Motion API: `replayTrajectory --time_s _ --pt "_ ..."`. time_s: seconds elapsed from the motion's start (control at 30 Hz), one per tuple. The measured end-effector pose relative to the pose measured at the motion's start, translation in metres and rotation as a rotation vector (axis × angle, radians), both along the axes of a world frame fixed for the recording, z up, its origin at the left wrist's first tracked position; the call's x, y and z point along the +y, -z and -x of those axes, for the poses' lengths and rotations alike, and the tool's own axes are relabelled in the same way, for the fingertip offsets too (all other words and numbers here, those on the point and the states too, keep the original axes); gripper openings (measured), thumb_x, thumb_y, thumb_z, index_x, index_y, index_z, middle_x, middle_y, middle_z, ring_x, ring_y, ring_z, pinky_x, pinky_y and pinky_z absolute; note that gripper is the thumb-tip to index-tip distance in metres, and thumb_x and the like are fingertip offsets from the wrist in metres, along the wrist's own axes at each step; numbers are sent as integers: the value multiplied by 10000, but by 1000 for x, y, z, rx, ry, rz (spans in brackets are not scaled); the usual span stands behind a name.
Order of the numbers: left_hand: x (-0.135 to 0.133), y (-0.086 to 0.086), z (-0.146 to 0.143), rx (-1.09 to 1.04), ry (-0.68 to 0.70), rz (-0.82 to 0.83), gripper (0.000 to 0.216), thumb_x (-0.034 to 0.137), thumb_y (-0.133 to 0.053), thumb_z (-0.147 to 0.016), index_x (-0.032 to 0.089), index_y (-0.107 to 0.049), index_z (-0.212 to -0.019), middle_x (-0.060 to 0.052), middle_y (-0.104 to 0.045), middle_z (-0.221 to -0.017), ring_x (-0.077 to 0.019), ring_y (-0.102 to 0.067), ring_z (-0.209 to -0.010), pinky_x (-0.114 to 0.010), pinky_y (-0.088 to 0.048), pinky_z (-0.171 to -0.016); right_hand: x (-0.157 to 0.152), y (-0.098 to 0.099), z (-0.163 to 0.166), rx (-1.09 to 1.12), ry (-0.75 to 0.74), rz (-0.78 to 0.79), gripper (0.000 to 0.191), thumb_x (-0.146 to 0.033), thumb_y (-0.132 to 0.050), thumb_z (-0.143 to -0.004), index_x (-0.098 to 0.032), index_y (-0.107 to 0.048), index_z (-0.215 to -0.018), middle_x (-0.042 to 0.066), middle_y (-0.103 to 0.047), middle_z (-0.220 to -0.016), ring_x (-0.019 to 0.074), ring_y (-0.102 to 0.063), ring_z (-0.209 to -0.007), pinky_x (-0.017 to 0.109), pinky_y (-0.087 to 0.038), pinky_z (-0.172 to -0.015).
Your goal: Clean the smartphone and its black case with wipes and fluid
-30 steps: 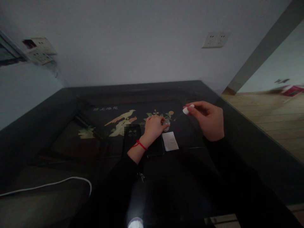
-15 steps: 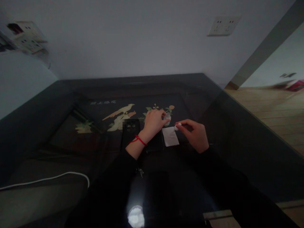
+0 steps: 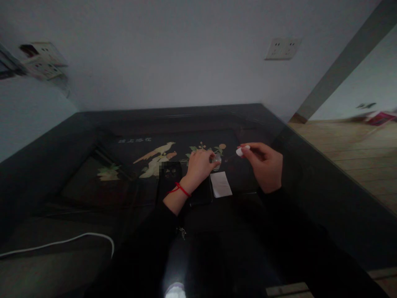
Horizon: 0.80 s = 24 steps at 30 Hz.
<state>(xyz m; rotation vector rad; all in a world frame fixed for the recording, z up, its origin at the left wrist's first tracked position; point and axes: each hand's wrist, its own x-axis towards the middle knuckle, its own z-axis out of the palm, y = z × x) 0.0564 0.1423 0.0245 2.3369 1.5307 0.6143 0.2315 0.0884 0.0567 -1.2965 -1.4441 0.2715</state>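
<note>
My left hand (image 3: 199, 166), with a red string at the wrist, rests on the dark table and its fingers close round a small clear glass bottle (image 3: 217, 160). My right hand (image 3: 264, 165) is raised to the right of the bottle and pinches the white bulb of a dropper (image 3: 240, 151), whose thin tube slants down towards the bottle's mouth. A small white paper square (image 3: 221, 184) lies on the table just in front of the bottle, between my two hands. A black phone (image 3: 170, 174) lies face down under my left forearm.
The table is a dark glass-topped one (image 3: 297, 174) with a bird-and-flower inlay (image 3: 158, 154). A white cable (image 3: 62, 241) curves along the near left. Wall sockets (image 3: 281, 49) sit on the back wall. A wooden floor (image 3: 356, 153) lies beyond the table's right edge.
My right hand dipped with the dropper to the paper square half a second ago and has now lifted back up and to the right. The left hand stayed on the bottle.
</note>
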Motion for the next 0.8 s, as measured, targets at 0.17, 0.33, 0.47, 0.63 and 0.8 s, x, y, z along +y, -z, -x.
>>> replayTrajectory --time_s 0.17,0.33,0.47,0.63,0.8 --pt "1 -1 0 12 -6 -28 233 379 -666 -803 180 -666 -924 -61 -719 -955 -232 -641 -940 -396 -439 -892 27 -22 13 -19 -31 -67 178 -345 -612 -827 -194 -705 -838 49 -742 -838 185 -696 -728 320 -565 -682" --pt "2 0 0 17 -22 -49 249 402 -659 -807 182 -667 -925 -69 -714 -971 -247 -636 -961 -407 -432 -902 35 -14 24 -90 -82 -36 184 -340 -599 -824 -192 -707 -817 51 -743 -828 188 -699 -729 299 -561 -651" --pt "2 3 0 24 -19 -49 243 404 -664 -802 195 -662 -925 -57 -713 -984 -238 -629 -980 -395 -424 -919 38 -5 23 -147 -101 10 190 -326 -580 -842 -182 -705 -850 62 -743 -851 187 -697 -742 286 -551 -648" --pt "2 4 1 35 -28 -47 246 403 -658 -806 199 -652 -944 -53 -712 -970 -232 -631 -978 -383 -427 -918 49 16 24 -274 -183 115 151 -241 -602 -817 -200 -725 -893 55 -750 -885 190 -698 -775 298 -549 -692" --pt "2 4 1 45 -24 -56 241 416 -646 -814 204 -651 -930 -55 -712 -979 -230 -631 -971 -378 -430 -912 55 32 25 -385 -194 175 192 -219 -587 -831 -216 -720 -968 51 -743 -926 194 -692 -795 312 -534 -714"
